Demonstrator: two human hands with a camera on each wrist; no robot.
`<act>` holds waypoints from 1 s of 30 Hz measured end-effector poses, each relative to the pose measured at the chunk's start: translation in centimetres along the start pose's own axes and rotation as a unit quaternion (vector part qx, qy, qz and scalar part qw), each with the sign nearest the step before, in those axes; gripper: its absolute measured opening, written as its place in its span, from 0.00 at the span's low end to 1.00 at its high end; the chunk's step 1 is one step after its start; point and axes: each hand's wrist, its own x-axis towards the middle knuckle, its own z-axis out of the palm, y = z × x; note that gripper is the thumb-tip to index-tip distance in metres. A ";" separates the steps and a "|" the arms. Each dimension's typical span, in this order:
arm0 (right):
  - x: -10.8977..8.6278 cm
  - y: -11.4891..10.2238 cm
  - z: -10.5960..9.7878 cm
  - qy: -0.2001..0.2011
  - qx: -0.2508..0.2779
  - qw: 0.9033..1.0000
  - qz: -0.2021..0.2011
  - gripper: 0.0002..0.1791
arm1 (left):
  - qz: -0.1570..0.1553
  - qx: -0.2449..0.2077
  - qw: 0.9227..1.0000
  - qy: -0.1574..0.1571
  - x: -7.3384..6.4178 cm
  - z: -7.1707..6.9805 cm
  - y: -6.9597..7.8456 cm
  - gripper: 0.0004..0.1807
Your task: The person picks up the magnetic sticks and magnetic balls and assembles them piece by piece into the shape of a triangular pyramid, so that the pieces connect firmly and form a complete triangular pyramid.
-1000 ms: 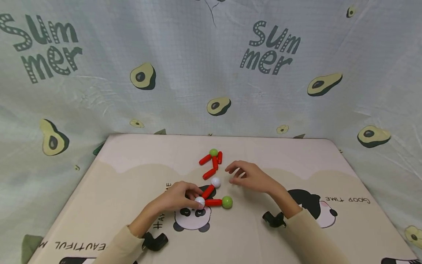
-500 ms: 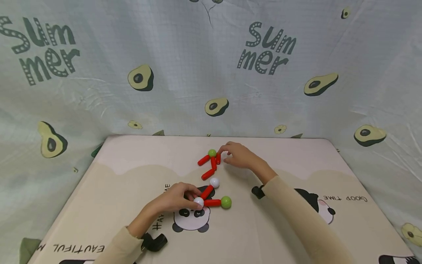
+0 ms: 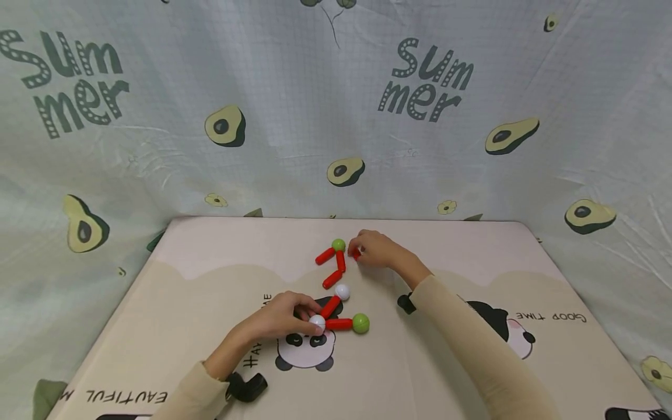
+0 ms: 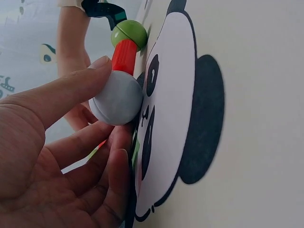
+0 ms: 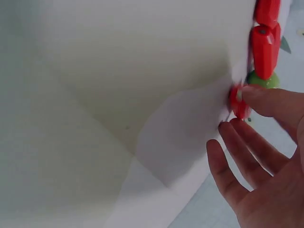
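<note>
My left hand point(image 3: 286, 315) grips a white ball point(image 4: 116, 97) between thumb and fingers, low over the printed panda face. Two red rods join that ball: one red rod point(image 3: 339, 324) ends in a green ball point(image 3: 361, 323), the other red rod point(image 3: 330, 307) in a second white ball point(image 3: 342, 291). Farther back, my right hand point(image 3: 379, 249) pinches a short red rod point(image 5: 240, 102) between thumb and fingertips, its remaining fingers spread in the right wrist view. Most of that rod is hidden by the fingers in the head view.
Left of my right hand lie another green ball point(image 3: 338, 245) and three red rods, the nearest red rod point(image 3: 332, 279) just behind the second white ball. The patterned table point(image 3: 210, 326) ends at a hanging cloth point(image 3: 294, 116) printed with avocados.
My right hand has reached back and left to the rightmost red rod, taken hold of it and drawn it slightly away from the far green ball. My left hand keeps its place.
</note>
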 end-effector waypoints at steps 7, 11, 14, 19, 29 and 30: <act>-0.2 0.6 0.0 0.008 -0.012 1.000 0.002 0.09 | -0.001 0.002 1.000 0.001 0.3 0.1 0.1 0.21; -0.3 0.7 0.0 0.013 -0.009 1.000 0.005 0.09 | -0.004 0.003 1.000 0.002 0.5 0.3 0.1 0.22; -0.4 0.7 -0.1 0.005 -0.001 1.000 0.025 0.15 | -0.005 0.003 1.000 0.003 0.6 0.3 0.1 0.22; -0.4 0.9 -0.1 -0.010 -0.010 0.999 0.052 0.20 | -0.005 0.004 1.000 0.006 0.8 0.1 0.2 0.22; -0.8 1.4 -0.2 -0.019 0.001 0.999 0.039 0.17 | -0.003 0.005 1.000 0.009 0.9 0.0 0.4 0.21; -0.9 1.4 -0.2 -0.022 0.009 0.999 0.037 0.17 | -0.004 0.005 1.000 0.010 0.9 0.1 0.4 0.21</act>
